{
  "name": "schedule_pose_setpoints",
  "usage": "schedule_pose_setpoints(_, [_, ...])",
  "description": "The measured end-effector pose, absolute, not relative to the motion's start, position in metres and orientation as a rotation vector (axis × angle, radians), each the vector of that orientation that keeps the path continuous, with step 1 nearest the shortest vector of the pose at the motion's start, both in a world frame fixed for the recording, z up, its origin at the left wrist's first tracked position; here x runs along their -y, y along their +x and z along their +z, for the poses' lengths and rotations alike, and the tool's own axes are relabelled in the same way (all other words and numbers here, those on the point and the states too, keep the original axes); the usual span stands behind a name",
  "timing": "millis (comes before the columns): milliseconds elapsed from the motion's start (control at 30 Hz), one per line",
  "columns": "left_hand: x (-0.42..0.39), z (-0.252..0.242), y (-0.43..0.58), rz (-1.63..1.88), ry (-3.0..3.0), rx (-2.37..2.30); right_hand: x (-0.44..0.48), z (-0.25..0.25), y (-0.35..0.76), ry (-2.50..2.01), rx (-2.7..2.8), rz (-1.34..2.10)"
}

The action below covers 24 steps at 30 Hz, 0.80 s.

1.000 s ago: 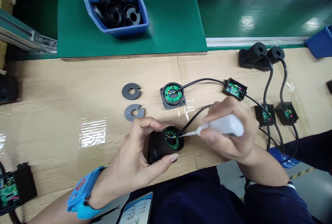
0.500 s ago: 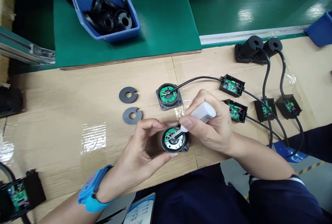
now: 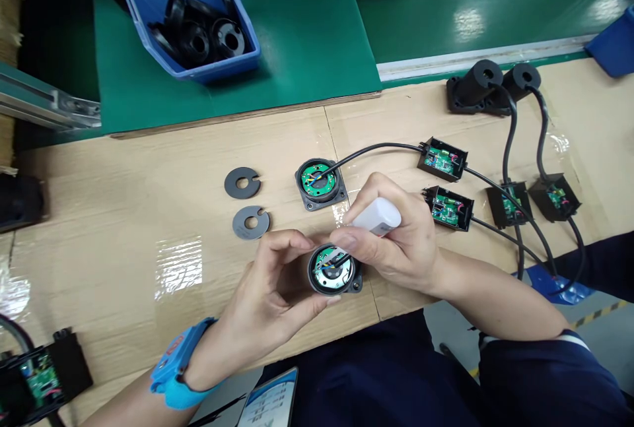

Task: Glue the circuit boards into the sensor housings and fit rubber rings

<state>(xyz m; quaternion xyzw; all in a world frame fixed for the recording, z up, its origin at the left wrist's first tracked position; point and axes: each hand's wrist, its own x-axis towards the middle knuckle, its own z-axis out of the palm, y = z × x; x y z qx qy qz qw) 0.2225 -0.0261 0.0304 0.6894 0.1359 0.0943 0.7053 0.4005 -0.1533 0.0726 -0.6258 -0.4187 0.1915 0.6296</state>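
Note:
My left hand [image 3: 270, 295] curls its thumb and fingers around a round black housing [image 3: 352, 284] from the left. Inside the housing lies a green circuit board [image 3: 324, 257] with small coloured wires and a black cable. In my right hand [image 3: 401, 242] is a white glue bottle [image 3: 380, 216], tilted with its narrow nozzle pointing down into the housing, over the board. My right fingers partly cover the nozzle. Just beyond, a second housing with a green board [image 3: 318, 178] rests on the cardboard. Left of it lie two slotted discs, one black [image 3: 242, 183] and one grey [image 3: 250, 222].
Open black boxes with circuit boards [image 3: 442, 160] sit to the right, joined by cables. Two black cylindrical parts [image 3: 478, 84] stand behind them. A blue bin [image 3: 191, 74] of black parts is at the back left. Another open box [image 3: 44, 377] is at the lower left.
My right hand and the glue bottle have moved slightly left, with the nozzle tip shifting over the board toward its upper left. My left hand still holds the housing.

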Motion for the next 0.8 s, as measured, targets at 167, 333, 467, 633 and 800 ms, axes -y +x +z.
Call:
schedule_pose_setpoints(167, [0.026, 0.033, 0.226, 0.168, 1.628, -0.251, 0.152, 0.072, 0.401, -1.442, 0.934, 0.399])
schedule_pose_setpoints(333, [0.027, 0.038, 0.229, 0.163, 1.669, -0.217, 0.152, 0.074, 0.405, -1.435, 0.889, 0.369])
schedule_pose_setpoints(467, [0.019, 0.038, 0.225, 0.107, 1.842, -0.117, 0.153, 0.074, 0.413, -1.449, 0.79, 0.327])
schedule_pose_setpoints(633, [-0.002, 0.036, 0.241, 0.34, 1.748, -0.284, 0.151, 0.069, 0.429, -1.341, 0.587, 0.275])
schedule_pose_setpoints(800, [-0.019, 0.033, 0.279, 0.467, 1.955, -0.532, 0.149, 0.066, 0.438, -1.309, 0.46, 0.299])
